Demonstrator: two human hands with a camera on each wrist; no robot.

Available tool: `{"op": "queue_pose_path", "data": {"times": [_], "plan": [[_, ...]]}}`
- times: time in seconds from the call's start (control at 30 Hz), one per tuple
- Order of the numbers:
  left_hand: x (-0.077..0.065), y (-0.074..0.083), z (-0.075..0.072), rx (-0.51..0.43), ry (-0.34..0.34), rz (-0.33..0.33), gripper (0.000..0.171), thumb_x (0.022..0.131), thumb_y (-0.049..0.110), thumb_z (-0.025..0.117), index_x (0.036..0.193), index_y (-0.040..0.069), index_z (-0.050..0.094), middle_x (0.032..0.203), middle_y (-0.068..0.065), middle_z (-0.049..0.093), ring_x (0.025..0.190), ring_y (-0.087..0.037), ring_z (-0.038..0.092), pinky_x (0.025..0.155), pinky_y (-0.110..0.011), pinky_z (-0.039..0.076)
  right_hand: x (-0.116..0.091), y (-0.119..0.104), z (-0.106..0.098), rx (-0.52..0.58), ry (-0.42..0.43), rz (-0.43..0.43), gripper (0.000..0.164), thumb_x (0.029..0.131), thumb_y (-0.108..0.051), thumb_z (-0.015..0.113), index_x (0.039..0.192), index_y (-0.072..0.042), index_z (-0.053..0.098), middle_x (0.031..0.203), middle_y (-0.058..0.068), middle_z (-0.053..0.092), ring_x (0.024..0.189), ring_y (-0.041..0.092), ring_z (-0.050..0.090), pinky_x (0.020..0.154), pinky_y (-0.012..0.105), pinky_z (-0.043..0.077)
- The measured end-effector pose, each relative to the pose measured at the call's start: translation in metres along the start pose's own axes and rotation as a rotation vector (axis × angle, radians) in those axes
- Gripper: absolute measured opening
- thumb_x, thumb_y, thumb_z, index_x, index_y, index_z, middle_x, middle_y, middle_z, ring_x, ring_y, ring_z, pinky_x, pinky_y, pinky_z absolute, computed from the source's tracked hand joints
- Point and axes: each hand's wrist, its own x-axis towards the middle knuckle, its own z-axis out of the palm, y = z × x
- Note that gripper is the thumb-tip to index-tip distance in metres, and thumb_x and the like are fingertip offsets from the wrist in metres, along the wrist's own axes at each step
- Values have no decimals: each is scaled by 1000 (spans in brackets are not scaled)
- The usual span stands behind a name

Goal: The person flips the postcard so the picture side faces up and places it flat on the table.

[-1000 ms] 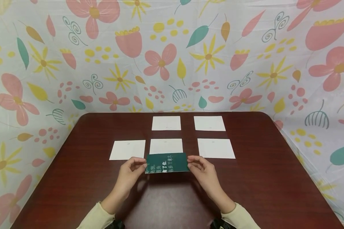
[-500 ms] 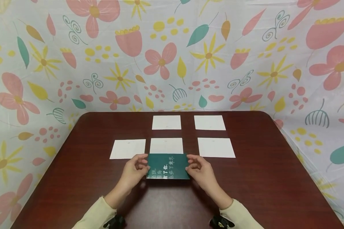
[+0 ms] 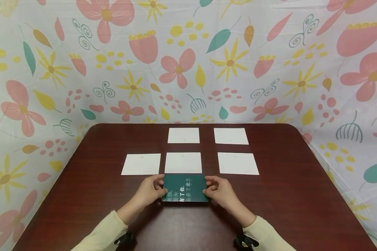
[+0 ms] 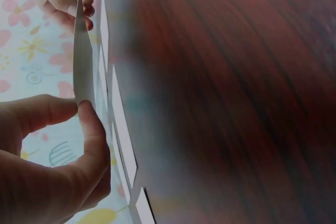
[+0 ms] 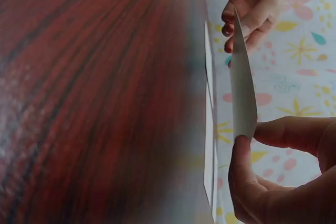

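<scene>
A dark green card with white and grey printed characters is held level between both hands, above the table. My left hand pinches its left edge between thumb and fingers. On the opposite edge, my right hand pinches it the same way. Both wrist views show the card's pale underside nearly edge-on, raised off the tabletop. Just beyond the card lies a white card in the middle of the near row, with another white card to its left and a third white card to its right.
Two more white cards form a far row: one card at the centre and another card on the right. The dark red-brown wooden table has rounded far corners. A flower-patterned cloth hangs behind and beside it.
The green card has tipped flatter, so more of its printed face shows. Both hands have come slightly nearer to the body with it. The white cards stay where they were on the table.
</scene>
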Motion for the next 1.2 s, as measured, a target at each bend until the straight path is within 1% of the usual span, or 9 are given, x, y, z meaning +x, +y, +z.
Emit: {"op": "queue_pose_path", "data": {"times": [0.07,0.2,0.43,0.6,0.73,0.8,0.97,1.03,1.2], "plan": [[1,-2,1,33,-8,-3,58,78,-6,72,131,-10,51,96,-12,56,72,-15,53,58,-26,48,-1,2,0,-4,-31,11,46,78,4,73,121,10,59,99,14,63,70,17,62,57,30,51],[0,-4,2,111,-22,17,59,76,-6,73,131,-11,50,94,-11,54,71,-15,54,57,-27,49,-1,5,2,0,-81,32,49,77,3,73,122,12,57,99,15,61,65,19,64,49,35,49],[-2,-6,5,246,-44,64,60,75,-6,74,127,-17,49,91,-11,52,72,-14,55,59,-28,50,1,8,7,-43,-118,37,50,75,4,74,121,14,56,95,13,58,63,17,61,50,32,49],[0,-6,5,306,-42,88,59,73,-6,76,125,-19,50,89,-13,53,71,-16,57,60,-29,51,3,7,10,-68,-123,38,51,75,5,74,121,14,55,93,12,57,63,16,61,53,31,51],[2,-8,5,345,-35,99,58,72,-5,77,123,-18,52,88,-12,53,69,-15,58,60,-28,51,6,5,12,-94,-135,27,50,74,8,73,120,15,54,91,12,55,63,15,60,57,30,53],[3,-9,5,373,-32,109,57,72,-4,78,122,-18,53,88,-13,53,68,-15,57,60,-29,51,7,5,14,-112,-140,29,49,74,8,74,119,15,55,89,11,54,61,14,59,57,30,52],[4,-9,7,458,-28,128,55,72,-1,80,119,-15,56,89,-13,54,74,-19,54,65,-33,50,10,3,15,-166,-149,35,49,72,8,76,116,11,55,87,9,51,57,12,55,56,28,48],[5,-8,7,483,-27,129,55,72,1,80,118,-14,56,89,-12,54,77,-20,53,66,-34,50,11,2,15,-183,-152,27,50,70,8,76,115,11,55,86,9,51,57,12,55,55,28,49],[6,-7,9,526,-28,127,54,72,2,81,117,-12,57,88,-12,53,78,-21,51,66,-35,49,13,1,16,-240,-157,10,49,67,9,76,112,11,55,82,8,49,55,12,54,53,28,50]]}}
